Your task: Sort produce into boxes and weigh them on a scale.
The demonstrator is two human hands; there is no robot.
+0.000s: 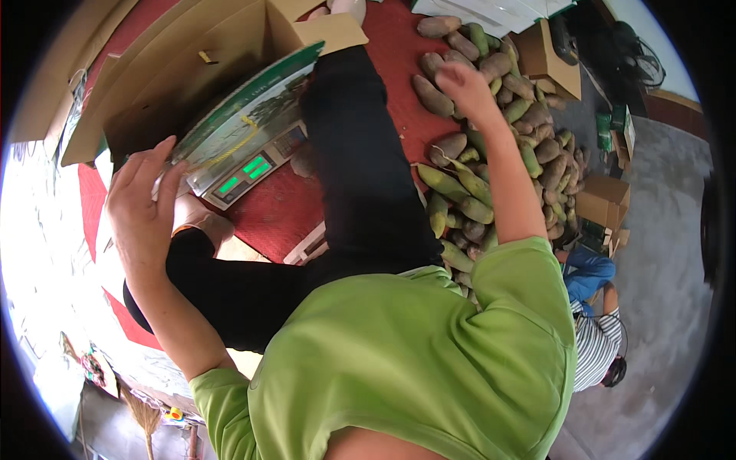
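Beside the near left corner of an open cardboard box (176, 84) is my left hand (144, 201). Its fingers are stretched out and its thumb stands apart, with the fingertips at the box edge. The box has a green printed side and rests on a digital scale (249, 178) with lit green displays. Over the far part of a large heap of green and brownish radishes (537, 149) hangs my right hand (466, 88). Its fingers are curled down and blurred, so any grip is hidden. A brownish radish (433, 96) lies just beside it.
Red cloth (402, 84) lies under the heap and scale. Small cartons (602, 201) stand to the right, and a white box (475, 11) at the far side. A person in a striped shirt (598, 349) is low at the right. A broom (142, 414) stands at the lower left.
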